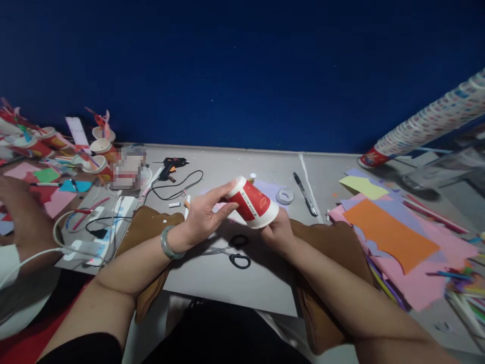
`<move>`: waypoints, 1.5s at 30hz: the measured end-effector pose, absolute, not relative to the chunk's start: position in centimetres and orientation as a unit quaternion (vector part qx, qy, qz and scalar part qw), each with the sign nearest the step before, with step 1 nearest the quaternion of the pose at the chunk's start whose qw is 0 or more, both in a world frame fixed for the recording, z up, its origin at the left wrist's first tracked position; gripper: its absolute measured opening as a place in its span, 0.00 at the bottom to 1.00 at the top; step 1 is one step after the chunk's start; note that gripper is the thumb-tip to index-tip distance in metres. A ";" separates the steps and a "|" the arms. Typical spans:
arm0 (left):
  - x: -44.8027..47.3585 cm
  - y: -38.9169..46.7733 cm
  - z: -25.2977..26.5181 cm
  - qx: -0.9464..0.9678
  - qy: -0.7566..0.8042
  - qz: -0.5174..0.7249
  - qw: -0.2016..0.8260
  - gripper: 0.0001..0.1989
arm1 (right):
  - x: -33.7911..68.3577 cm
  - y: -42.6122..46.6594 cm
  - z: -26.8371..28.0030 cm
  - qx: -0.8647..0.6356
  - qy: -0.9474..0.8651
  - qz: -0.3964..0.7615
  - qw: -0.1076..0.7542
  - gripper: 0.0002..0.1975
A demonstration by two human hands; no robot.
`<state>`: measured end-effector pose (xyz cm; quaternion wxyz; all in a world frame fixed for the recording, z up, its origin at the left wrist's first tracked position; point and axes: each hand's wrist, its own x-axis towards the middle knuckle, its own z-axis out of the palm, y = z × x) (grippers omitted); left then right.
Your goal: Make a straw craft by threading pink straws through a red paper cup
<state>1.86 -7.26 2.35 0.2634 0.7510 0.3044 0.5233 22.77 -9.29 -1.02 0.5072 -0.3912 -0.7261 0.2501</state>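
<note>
A red and white paper cup (253, 202) is held tilted above the table, its narrow end toward the upper left and its wide rim toward the lower right. My left hand (206, 210), with a bangle on the wrist, grips the narrow end between thumb and fingers. At the rim, my right hand (279, 232) is closed on the cup; its fingers are mostly hidden behind or inside it. Beneath lie black-handled scissors (229, 251). A roll of tape (285, 195) and a black pen (305, 194) rest just beyond, to the right.
A black glue gun (173, 167) with a cord lies at the back left. Power strips (102, 242) and a co-worker's arm (34, 217) are at left, near several decorated cups (101, 147). Coloured paper (390, 232) and a long cup stack (428, 121) occupy the right.
</note>
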 end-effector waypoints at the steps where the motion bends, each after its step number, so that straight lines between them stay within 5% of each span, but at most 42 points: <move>1: 1.8 -7.4 2.4 0.761 0.293 0.522 0.249 0.21 | 23.2 -9.2 -1.5 -0.390 -0.752 0.183 0.499 0.15; 4: 1.9 -7.6 2.4 0.786 0.251 0.529 0.198 0.26 | 23.7 -9.3 -2.0 -0.394 -0.766 0.124 0.493 0.19; 7: 2.0 -7.5 2.4 0.795 0.214 0.545 0.155 0.29 | 23.5 -9.6 -1.4 -0.380 -0.738 0.256 0.496 0.27; 12: 1.8 -7.1 1.9 0.807 0.177 0.549 0.126 0.31 | 23.2 -9.4 -0.7 -0.365 -0.672 0.372 0.526 0.25; 20: 1.5 -6.0 2.6 0.699 0.289 0.559 0.340 0.09 | 23.6 -8.7 0.1 -0.325 -0.752 0.274 0.504 0.19; 30: 0.9 -4.2 2.5 0.675 0.330 0.460 0.473 0.10 | 24.9 -7.9 1.6 -0.350 -0.796 0.145 0.472 0.07; 36: 1.0 -4.1 2.9 0.594 0.340 0.380 0.622 0.11 | 24.8 -8.3 3.2 -0.405 -0.762 0.175 0.474 0.05; 45: 1.6 -4.9 3.0 0.551 0.371 0.323 0.674 0.14 | 24.9 -8.9 4.8 -0.407 -0.755 0.216 0.466 0.05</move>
